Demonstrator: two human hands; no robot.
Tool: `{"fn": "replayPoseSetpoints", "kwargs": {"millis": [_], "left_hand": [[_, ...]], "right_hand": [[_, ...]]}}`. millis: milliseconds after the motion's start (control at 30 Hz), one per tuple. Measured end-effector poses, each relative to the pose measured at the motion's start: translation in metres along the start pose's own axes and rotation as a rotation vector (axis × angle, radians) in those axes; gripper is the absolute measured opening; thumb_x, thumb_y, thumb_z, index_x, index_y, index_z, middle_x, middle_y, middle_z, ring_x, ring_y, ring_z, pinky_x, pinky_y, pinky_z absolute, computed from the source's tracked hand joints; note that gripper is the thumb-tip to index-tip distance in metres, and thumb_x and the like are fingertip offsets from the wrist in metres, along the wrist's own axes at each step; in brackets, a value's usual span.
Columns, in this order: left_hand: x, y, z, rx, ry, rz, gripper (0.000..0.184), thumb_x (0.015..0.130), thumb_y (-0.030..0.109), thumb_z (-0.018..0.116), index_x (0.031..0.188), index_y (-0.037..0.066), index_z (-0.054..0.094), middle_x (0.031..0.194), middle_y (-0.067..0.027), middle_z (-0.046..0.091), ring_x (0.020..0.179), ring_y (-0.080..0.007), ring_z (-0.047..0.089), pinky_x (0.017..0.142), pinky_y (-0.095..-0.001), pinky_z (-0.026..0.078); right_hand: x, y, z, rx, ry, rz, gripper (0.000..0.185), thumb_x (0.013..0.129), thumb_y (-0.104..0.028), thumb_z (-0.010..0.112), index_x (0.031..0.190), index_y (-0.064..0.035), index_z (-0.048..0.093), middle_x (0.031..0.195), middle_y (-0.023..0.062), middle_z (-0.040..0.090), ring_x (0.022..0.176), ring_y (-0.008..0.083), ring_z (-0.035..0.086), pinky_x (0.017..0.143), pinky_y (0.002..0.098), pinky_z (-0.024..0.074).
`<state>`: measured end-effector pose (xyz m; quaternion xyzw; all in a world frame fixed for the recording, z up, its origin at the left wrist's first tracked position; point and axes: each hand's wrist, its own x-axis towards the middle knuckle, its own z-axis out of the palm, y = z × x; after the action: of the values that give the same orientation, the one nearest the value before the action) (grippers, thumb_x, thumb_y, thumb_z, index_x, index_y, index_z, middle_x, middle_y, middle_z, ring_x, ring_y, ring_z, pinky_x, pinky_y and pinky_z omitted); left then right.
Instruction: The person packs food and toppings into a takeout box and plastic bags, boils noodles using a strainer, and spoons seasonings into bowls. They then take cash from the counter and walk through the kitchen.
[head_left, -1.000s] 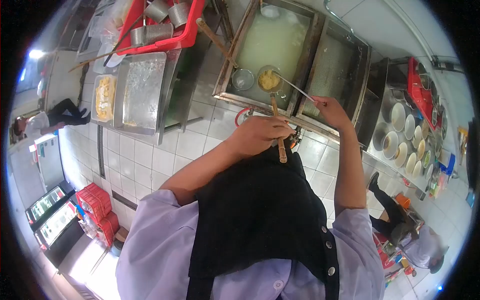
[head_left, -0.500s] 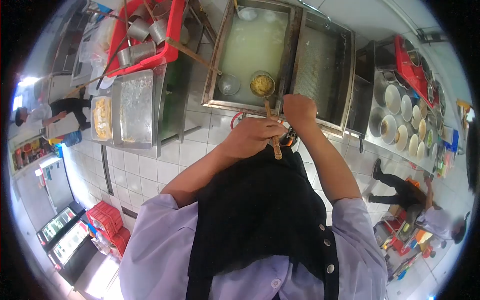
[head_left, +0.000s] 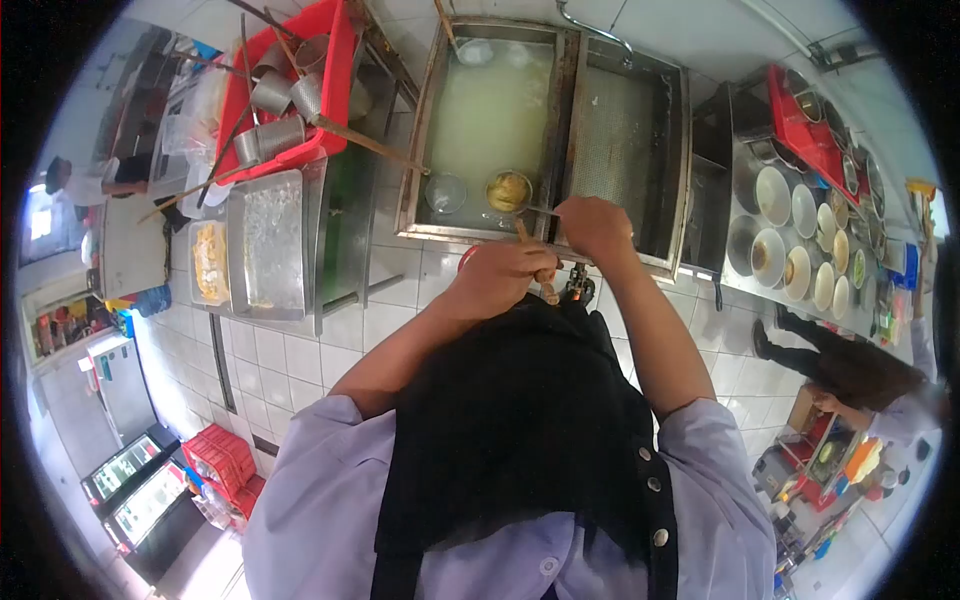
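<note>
My left hand (head_left: 503,276) is closed around the wooden handle of a noodle strainer (head_left: 521,230). Yellow noodles (head_left: 508,192) fill the strainer's round basket, which sits at the near edge of a vat of cloudy water (head_left: 490,115). In my right hand (head_left: 596,226) is a thin stick-like utensil (head_left: 545,211), its far end reaching the basket's edge; its exact kind is unclear. Another strainer basket (head_left: 445,193) rests in the water just left of the noodles. A third strainer (head_left: 475,52) lies at the vat's far end.
Right of the vat is a second basin with a perforated tray (head_left: 610,130). A red bin (head_left: 335,75) of metal strainers stands left, above a metal tray (head_left: 272,240). Several bowls (head_left: 768,258) line the right counter. A co-worker (head_left: 850,360) stands at the right.
The thin utensil in my right hand now shows, reaching to the noodle basket. My view has shifted slightly. The co-worker at the right has moved.
</note>
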<state>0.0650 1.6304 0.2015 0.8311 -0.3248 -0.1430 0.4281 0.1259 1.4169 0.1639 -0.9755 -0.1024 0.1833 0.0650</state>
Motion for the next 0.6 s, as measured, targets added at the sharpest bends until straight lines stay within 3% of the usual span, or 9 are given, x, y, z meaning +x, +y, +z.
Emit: {"fn": "replayPoseSetpoints", "kwargs": {"millis": [133,233,333,433,500,567,600], "left_hand": [[-0.007,-0.004,0.016,-0.024,0.098,0.004,0.023,0.092,0.007,0.065,0.113,0.005,0.074,0.103,-0.0129,0.075,0.095,-0.0358,0.074,0.084,-0.0439,0.058],[-0.009,0.001,0.011,-0.062,0.131,-0.013,0.027,0.094,0.004,0.063,0.118,0.006,0.075,0.102,-0.0143,0.076,0.095,-0.0339,0.075,0.086,-0.0413,0.058],[-0.006,-0.002,-0.011,-0.188,0.043,-0.264,0.023,0.1,0.004,0.06,0.118,0.004,0.073,0.106,-0.0149,0.078,0.103,-0.0312,0.077,0.091,-0.038,0.059],[0.005,-0.026,-0.02,-0.078,0.301,-0.184,0.015,0.102,0.007,0.062,0.114,0.003,0.071,0.102,-0.0135,0.077,0.105,-0.0292,0.077,0.091,-0.0386,0.059],[0.011,-0.017,-0.03,-0.08,0.431,-0.282,0.012,0.103,0.012,0.067,0.111,0.002,0.069,0.1,-0.0147,0.076,0.106,-0.0314,0.077,0.092,-0.0393,0.059],[0.006,-0.023,-0.029,-0.05,0.562,-0.357,0.019,0.103,0.019,0.071,0.112,0.002,0.07,0.101,-0.0149,0.077,0.104,-0.0314,0.077,0.091,-0.0391,0.06],[0.003,-0.025,-0.029,0.013,0.602,-0.391,0.022,0.103,0.022,0.073,0.112,0.002,0.07,0.101,-0.015,0.077,0.102,-0.031,0.077,0.09,-0.039,0.061]], "right_hand": [[0.0,0.007,-0.009,-0.055,0.063,0.031,0.019,0.097,-0.018,0.069,0.098,-0.0051,0.082,0.095,0.0186,0.081,0.089,0.0366,0.081,0.073,0.0471,0.0655],[0.007,0.008,0.043,-0.079,-0.04,-0.002,0.02,0.096,-0.018,0.068,0.095,-0.0047,0.082,0.093,0.0179,0.081,0.088,0.0341,0.081,0.071,0.0472,0.0654],[-0.025,0.026,0.013,0.026,-0.073,0.039,0.023,0.099,-0.017,0.064,0.113,-0.0095,0.081,0.101,0.021,0.08,0.091,0.0383,0.08,0.077,0.0502,0.0646],[-0.063,0.082,0.001,0.277,0.015,0.073,0.033,0.104,-0.019,0.058,0.132,-0.0139,0.074,0.113,0.0236,0.077,0.103,0.0422,0.076,0.091,0.0505,0.0611],[-0.09,0.113,-0.018,0.479,0.025,0.182,0.033,0.108,-0.022,0.057,0.135,-0.0112,0.072,0.117,0.0232,0.076,0.111,0.0396,0.074,0.097,0.0455,0.0572],[-0.107,0.154,0.005,0.7,0.128,0.191,0.034,0.11,-0.025,0.059,0.137,-0.0092,0.071,0.1,0.019,0.077,0.096,0.0312,0.075,0.086,0.0421,0.0562],[-0.117,0.167,0.01,0.756,0.137,0.268,0.033,0.111,-0.024,0.059,0.137,-0.0081,0.07,0.091,0.0124,0.071,0.086,0.0239,0.069,0.079,0.0378,0.0529]]}}
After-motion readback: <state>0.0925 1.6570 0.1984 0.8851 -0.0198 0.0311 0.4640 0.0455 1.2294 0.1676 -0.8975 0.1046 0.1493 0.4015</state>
